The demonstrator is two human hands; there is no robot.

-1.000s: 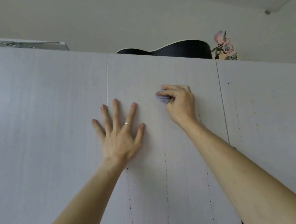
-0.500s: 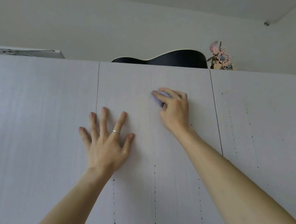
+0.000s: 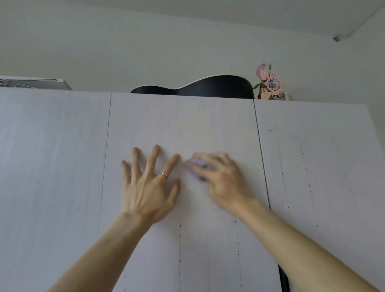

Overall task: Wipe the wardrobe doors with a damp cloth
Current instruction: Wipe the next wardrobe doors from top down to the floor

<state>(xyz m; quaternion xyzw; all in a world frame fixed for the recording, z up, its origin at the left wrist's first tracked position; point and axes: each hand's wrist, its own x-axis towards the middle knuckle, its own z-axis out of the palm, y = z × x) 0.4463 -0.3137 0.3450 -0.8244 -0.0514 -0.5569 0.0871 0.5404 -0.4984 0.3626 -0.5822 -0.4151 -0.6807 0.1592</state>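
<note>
Pale wood-grain wardrobe doors [image 3: 42, 178], lilac cloth [image 3: 194, 167] — bunched, blurred — against the middle one

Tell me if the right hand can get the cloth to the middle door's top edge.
Probably yes: only bare door lies above the right hand and cloth; the left hand rests beside them.

- Flat on the middle pale wood-grain wardrobe door [image 3: 179, 125] lies the left hand [image 3: 149, 188], with the right hand [image 3: 225, 184] just to its right.
- A small lilac cloth [image 3: 194, 166] sits under the right hand's fingers [image 3: 211, 159], between the hands.
- Behind that door's top edge: black guitar body [image 3: 216, 87], pink flower ornament [image 3: 271, 85] to its right.
</note>
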